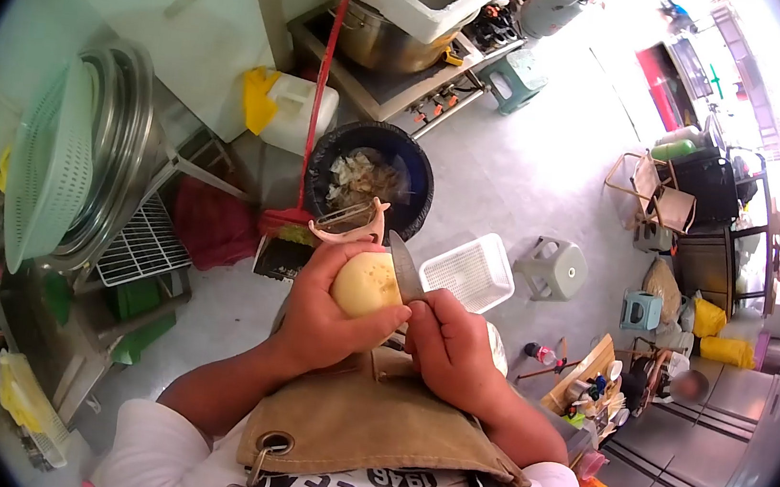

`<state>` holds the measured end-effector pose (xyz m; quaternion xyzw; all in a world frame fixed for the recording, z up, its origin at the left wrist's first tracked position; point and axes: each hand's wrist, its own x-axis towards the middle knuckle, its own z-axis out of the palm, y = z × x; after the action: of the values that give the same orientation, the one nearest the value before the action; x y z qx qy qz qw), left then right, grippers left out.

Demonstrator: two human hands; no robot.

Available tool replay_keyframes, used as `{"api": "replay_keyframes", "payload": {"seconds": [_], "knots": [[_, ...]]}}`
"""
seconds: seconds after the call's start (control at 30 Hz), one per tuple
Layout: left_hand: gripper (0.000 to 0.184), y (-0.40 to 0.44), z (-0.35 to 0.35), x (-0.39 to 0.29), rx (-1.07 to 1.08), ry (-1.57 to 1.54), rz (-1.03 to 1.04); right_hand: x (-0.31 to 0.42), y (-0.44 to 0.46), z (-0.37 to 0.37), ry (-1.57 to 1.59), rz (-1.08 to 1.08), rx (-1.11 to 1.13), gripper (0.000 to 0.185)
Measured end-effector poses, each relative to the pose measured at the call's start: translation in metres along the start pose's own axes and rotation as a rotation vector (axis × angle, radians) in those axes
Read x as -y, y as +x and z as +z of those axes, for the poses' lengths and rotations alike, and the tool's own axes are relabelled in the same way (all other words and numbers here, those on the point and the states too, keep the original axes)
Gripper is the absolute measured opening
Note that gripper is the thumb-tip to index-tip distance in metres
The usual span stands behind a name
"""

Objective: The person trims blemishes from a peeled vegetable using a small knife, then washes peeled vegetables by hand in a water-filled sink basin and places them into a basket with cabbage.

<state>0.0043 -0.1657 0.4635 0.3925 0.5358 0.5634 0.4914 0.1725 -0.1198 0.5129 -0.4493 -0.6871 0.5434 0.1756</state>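
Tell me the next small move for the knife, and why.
Probably bring the knife to the brownish marks on the pale vegetable and pare them off. The left hand grips the vegetable, the right hand has the blade right at its side, and the marks are plainly visible on its upper surface.

From here I see a potato (362, 287), pale yellow and looking peeled, with brownish spots on its upper face, cradled in the left hand (314, 300). The knife (403, 269), gripped in the right hand (449, 344), stands with its grey blade along the potato's right side, tip pointing away from the body. Just beyond the potato I make out a pinkish peeler (360, 232), by the left fingers.
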Motion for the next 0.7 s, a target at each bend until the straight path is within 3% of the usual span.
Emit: {"api": "replay_keyframes", "payload": {"seconds": [0.3, 0.53, 0.7], "knots": [[0.058, 0.022, 0.016, -0.006, -0.159, 0.162, 0.123, -0.007, 0.039, -0.034, -0.114, -0.21, 0.087, 0.014], [0.06, 0.029, 0.054, -0.012, -0.279, 0.103, 0.073, -0.016, 0.048, -0.071, -0.151, -0.336, 0.136, 0.009], [0.06, 0.029, 0.062, -0.012, -0.312, 0.133, 0.101, -0.016, 0.049, -0.079, -0.077, -0.302, 0.169, 0.012]]}}
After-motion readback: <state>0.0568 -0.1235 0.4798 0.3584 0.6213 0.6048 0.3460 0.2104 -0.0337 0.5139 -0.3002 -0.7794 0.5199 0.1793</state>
